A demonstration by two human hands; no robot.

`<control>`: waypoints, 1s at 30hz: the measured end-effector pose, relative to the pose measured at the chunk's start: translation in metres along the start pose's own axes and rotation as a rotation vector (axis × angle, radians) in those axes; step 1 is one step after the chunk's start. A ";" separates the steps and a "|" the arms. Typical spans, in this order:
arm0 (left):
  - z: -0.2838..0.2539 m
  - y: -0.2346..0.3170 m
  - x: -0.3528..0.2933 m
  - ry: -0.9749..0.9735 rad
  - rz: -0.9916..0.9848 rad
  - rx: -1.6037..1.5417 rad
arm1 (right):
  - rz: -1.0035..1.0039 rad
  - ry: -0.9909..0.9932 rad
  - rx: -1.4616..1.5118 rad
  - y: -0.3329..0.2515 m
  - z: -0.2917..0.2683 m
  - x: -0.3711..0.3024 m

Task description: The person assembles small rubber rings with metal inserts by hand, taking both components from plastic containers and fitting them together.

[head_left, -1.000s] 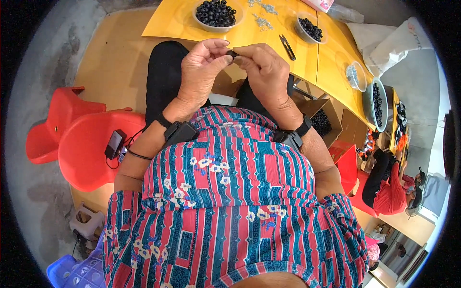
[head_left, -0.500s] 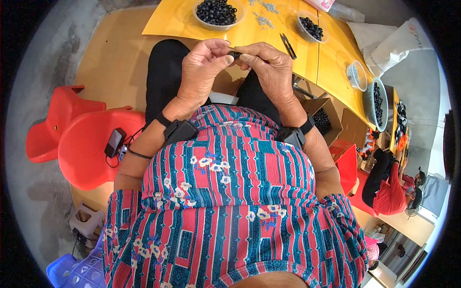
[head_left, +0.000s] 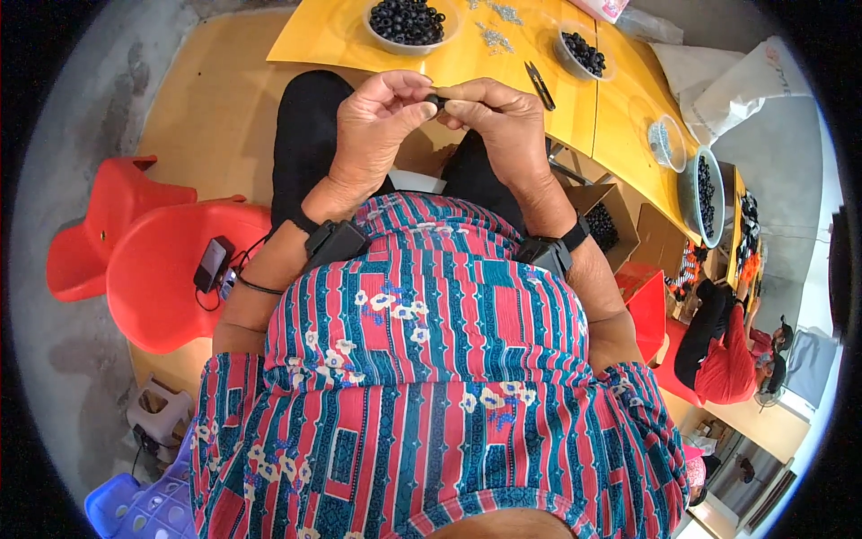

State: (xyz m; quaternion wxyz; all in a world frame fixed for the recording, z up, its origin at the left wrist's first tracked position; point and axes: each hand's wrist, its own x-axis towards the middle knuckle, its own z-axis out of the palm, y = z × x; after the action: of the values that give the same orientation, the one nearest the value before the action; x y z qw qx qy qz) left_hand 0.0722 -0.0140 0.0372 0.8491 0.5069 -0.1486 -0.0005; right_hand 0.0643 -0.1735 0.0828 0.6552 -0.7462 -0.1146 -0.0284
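Over my lap, by the near edge of the yellow table (head_left: 350, 56), both hands meet fingertip to fingertip. My left hand (head_left: 375, 126) pinches a small round black bead (head_left: 435, 101) between thumb and forefinger. From the other side my right hand (head_left: 505, 121) closes thumb and forefinger on the same small black piece. The fingers cover much of it, so its full shape is hidden. On the table beyond are a clear bowl of black beads (head_left: 406, 20), small silvery pieces (head_left: 495, 39) in loose piles, and a pair of black thread snips (head_left: 539, 85).
A second bowl of black beads (head_left: 584, 56), a small clear tub (head_left: 666, 144) and a large basin (head_left: 707, 202) stand rightward along the table. Below is an open carton (head_left: 620, 199). Red chairs (head_left: 171, 278) stand left. A person in red (head_left: 729, 364) sits far right.
My hands stay almost in place, fingertips still together. The black bead has turned slightly and shows more of its round side between the fingers.
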 end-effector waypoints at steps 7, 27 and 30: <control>0.002 0.000 0.001 -0.008 -0.012 -0.087 | 0.317 -0.118 0.673 0.012 -0.003 0.002; 0.003 0.006 0.001 -0.034 0.074 0.005 | 0.433 -0.334 0.792 0.010 -0.004 0.001; 0.004 0.007 0.002 -0.030 0.153 0.096 | 0.421 -0.312 0.731 0.005 -0.006 0.002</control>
State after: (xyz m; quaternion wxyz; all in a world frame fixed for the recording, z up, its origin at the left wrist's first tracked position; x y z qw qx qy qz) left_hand 0.0719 -0.0140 0.0458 0.8189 0.5343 -0.1996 0.0638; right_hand 0.0678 -0.1796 0.0788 0.8421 -0.4682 -0.0603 0.2609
